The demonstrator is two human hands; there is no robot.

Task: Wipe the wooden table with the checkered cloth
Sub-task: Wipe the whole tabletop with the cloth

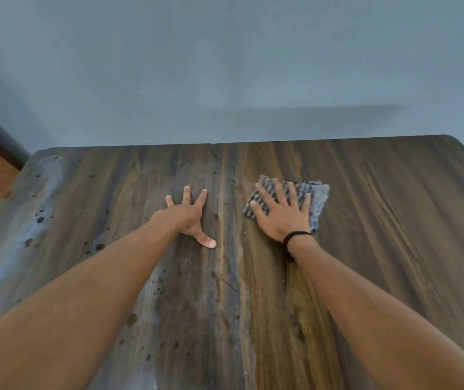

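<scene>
A: Where is the checkered cloth (314, 202) now?

B: Flat under the right hand (283, 212), bunched into a folded pad. Its fingers (281, 192) are spread wide and press down on it; cloth pokes out past the fingertips and off to the little-finger side.

A: And the other hand?

B: The left hand (187, 218) rests bare on the wooden table (394, 220), fingers splayed, thumb pointing back toward the person. It holds nothing; I judge it is bracing.

A: How much is done?

B: Hard to say. Beyond the left hand's little finger, dark spots and pale streaks cover the boards, so that half looks unwiped. Around the right hand the wood looks cleaner. I judge at least 1 half remains.
</scene>
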